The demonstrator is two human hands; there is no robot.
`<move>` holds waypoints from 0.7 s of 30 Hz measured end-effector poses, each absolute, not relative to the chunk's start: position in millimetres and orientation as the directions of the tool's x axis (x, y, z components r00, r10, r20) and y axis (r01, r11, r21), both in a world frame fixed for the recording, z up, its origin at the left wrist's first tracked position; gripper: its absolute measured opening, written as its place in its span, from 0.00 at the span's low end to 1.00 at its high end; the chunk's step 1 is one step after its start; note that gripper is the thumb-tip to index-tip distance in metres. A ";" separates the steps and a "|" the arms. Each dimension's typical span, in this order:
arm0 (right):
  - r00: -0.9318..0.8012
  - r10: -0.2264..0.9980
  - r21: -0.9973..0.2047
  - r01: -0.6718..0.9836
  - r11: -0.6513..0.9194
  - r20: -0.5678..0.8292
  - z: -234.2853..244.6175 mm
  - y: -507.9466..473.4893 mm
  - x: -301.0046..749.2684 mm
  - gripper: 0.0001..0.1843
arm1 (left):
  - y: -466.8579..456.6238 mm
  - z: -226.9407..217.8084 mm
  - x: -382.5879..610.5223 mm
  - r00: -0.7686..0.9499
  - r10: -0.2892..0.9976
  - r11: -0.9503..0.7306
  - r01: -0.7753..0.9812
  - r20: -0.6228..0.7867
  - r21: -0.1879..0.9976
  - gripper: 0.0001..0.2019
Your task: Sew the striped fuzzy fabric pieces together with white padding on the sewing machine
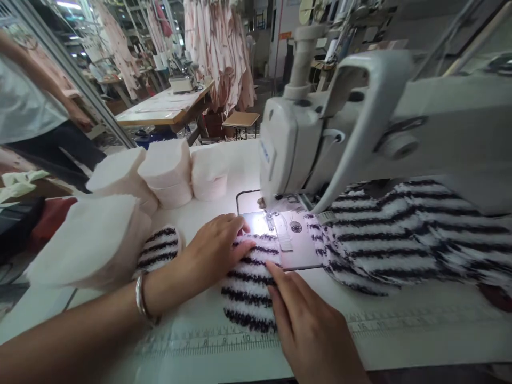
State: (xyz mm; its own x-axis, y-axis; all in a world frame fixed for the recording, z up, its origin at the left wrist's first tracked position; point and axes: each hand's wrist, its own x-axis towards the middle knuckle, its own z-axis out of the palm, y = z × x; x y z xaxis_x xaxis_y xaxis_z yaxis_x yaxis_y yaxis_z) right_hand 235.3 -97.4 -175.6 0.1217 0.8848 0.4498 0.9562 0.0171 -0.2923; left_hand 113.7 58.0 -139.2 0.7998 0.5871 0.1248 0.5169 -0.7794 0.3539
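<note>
A small black-and-white striped fuzzy fabric piece (248, 290) lies on the white sewing table (400, 320), its top edge near the presser foot (270, 220) of the sewing machine (360, 128). My left hand (214, 250) lies flat on the piece's upper left, fingers stretched toward the needle plate. My right hand (308, 325) presses its fingers on the piece's right edge, fingers extended. Another striped piece (158, 249) sits just left of my left wrist, which wears a silver bangle.
A heap of sewn striped pieces (400, 240) lies right of the needle under the machine arm. Stacks of pale cut fabric (168, 170) stand at the left and back. A ruler (224, 341) runs along the table front. A person (28, 106) stands far left.
</note>
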 end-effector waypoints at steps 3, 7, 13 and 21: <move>0.085 0.870 -0.188 0.982 0.010 0.487 -185.7 -100.1 235.7 0.21 | 58.9 -143.2 119.7 0.803 0.593 -0.741 0.514 0.062 0.433 0.04; 0.054 0.857 -0.138 0.990 0.020 0.513 -190.2 -103.6 236.2 0.22 | 54.1 -142.7 119.6 0.766 0.643 -0.679 0.569 0.003 0.464 0.03; 0.110 0.826 -0.162 0.986 -0.023 0.553 -188.2 -106.5 235.3 0.20 | 51.6 -138.1 123.5 0.734 0.679 -0.636 0.601 -0.018 0.484 0.04; 0.137 0.828 -0.146 0.987 -0.068 0.543 -186.7 -106.1 233.5 0.18 | 55.3 -147.6 124.1 0.765 0.644 -0.662 0.543 0.019 0.517 0.06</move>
State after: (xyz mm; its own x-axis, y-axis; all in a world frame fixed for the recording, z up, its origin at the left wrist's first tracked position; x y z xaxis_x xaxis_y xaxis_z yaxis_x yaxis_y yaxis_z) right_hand 233.5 -106.1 -186.7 0.1375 0.8284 0.5430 0.9870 -0.0682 -0.1458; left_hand 124.1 55.3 -147.6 0.7652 0.6435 0.0192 0.5433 -0.6615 0.5169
